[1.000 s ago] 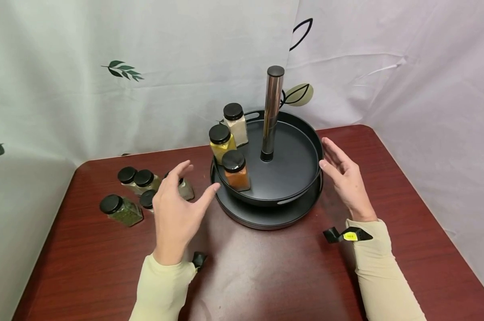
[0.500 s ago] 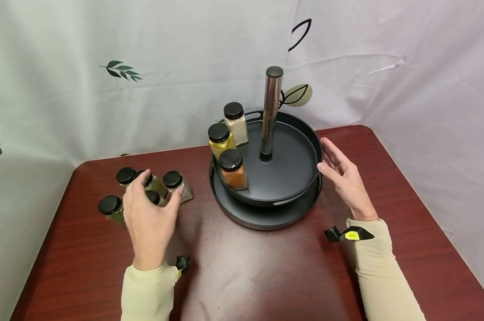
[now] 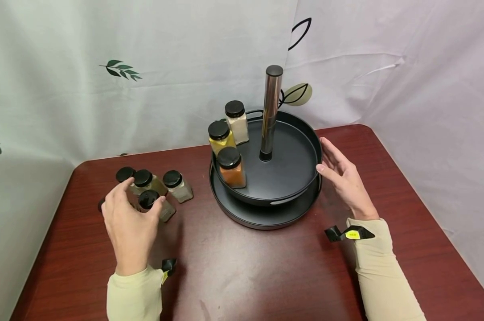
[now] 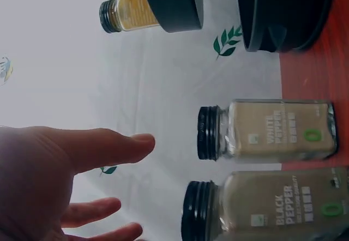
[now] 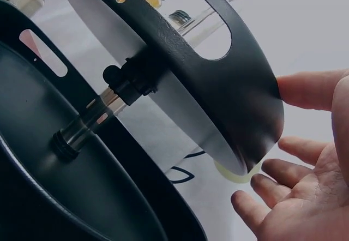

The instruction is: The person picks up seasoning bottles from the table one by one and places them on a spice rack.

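Over the jars at the left, my left hand (image 3: 130,227) hangs with thumb and fingers apart, nearest a black-lidded jar (image 3: 149,199). In the left wrist view its thumb points toward a white pepper jar (image 4: 281,131) and a black pepper jar (image 4: 283,205), without touching either. My right hand (image 3: 349,183) touches the right rim of the upper black tray (image 3: 290,178) with its fingertips; the right wrist view shows its thumb against the tray's side (image 5: 240,96). Orange (image 3: 231,174), yellow (image 3: 222,143) and cream (image 3: 238,127) jars stand on that tray's left side.
A metal post (image 3: 270,116) rises from the tray's middle. Below is a wider-looking lower tray (image 3: 266,220) on the red-brown table (image 3: 246,276). More jars, one of them a pale jar (image 3: 179,189), stand around my left hand. A white curtain (image 3: 178,80) hangs behind.
My left hand has moved left, away from the trays and over the group of jars. The jars on the upper tray have shifted slightly backward. My right hand stays at the rim.
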A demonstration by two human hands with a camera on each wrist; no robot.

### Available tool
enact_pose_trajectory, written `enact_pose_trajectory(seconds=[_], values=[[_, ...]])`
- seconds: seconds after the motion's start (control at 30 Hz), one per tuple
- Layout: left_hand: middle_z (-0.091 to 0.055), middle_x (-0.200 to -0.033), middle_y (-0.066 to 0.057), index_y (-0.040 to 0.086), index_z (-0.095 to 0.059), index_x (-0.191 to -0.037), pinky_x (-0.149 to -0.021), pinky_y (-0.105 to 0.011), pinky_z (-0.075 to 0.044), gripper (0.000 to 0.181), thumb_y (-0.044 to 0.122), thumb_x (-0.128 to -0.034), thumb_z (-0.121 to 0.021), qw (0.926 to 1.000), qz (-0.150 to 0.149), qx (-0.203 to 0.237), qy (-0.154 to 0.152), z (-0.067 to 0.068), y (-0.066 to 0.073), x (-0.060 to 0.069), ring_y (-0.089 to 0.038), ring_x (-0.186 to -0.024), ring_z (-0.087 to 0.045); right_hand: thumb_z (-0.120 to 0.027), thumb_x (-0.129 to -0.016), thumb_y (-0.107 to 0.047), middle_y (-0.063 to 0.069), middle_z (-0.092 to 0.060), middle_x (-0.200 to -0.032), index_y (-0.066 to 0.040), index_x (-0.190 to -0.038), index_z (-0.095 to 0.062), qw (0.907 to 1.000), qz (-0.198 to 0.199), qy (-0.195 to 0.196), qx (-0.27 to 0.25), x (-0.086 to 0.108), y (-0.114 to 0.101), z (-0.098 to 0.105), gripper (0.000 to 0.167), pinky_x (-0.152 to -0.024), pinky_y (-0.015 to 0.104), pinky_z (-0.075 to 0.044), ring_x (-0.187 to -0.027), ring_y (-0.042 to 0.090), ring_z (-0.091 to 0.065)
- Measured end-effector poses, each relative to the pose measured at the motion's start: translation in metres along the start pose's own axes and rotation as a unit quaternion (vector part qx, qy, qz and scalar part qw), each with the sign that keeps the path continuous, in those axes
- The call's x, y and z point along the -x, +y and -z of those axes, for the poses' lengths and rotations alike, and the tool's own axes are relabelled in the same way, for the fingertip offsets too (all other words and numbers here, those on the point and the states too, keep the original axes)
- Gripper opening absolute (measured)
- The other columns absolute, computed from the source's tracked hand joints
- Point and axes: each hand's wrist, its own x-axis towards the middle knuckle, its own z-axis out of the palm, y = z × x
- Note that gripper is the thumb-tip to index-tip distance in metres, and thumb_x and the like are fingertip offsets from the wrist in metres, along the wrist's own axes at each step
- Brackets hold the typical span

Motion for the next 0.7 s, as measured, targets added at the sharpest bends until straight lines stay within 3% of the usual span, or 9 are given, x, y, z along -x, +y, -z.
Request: enact_pose_trajectory(seconds=[0.17, 0.37, 0.7], values=[[-0.055, -0.116, -0.027, -0.002, -0.051, -0.142, -0.095, -0.060, -0.035, 0.073, 0.014, -0.0797, -0.084, 0.9984, 0.030, -0.021, -0.043, -0.002, -0.004, 0.002, -0.043, -0.113, -0.047, -0.052, -0.099, 0.008, 0.018, -0.022, -0.164, -0.001, -0.158, -0.025, 0.9999, -0.004, -0.009, -0.009, 0.000, -0.001, 0.000, 0.066, -0.116, 0.022, -0.028, -0.152, 0.026, -0.021], [-0.057, -0.130, -0.026, -0.001, -0.051, -0.142, -0.098, -0.061, -0.039, 0.073, 0.016, -0.0792, -0.084, 0.9958, 0.055, -0.035, -0.065, -0.008, -0.009, 0.001, -0.045, -0.121, -0.052, -0.052, -0.098, 0.010, 0.017, -0.020, -0.165, -0.002, -0.159, -0.023, 0.9997, -0.004, -0.021, -0.012, 0.000, 0.000, -0.001, 0.069, -0.118, 0.025, -0.024, -0.152, 0.025, -0.018], [-0.058, -0.129, -0.031, -0.002, -0.050, -0.141, -0.093, -0.068, -0.040, 0.072, 0.026, -0.0831, -0.081, 0.9907, 0.082, -0.058, -0.092, -0.015, -0.015, 0.003, -0.052, -0.115, -0.054, -0.052, -0.098, 0.011, 0.013, -0.017, -0.166, -0.009, -0.161, -0.020, 0.9992, -0.007, -0.040, 0.002, 0.001, -0.001, 0.000, 0.073, -0.117, 0.023, -0.025, -0.153, 0.023, -0.016]])
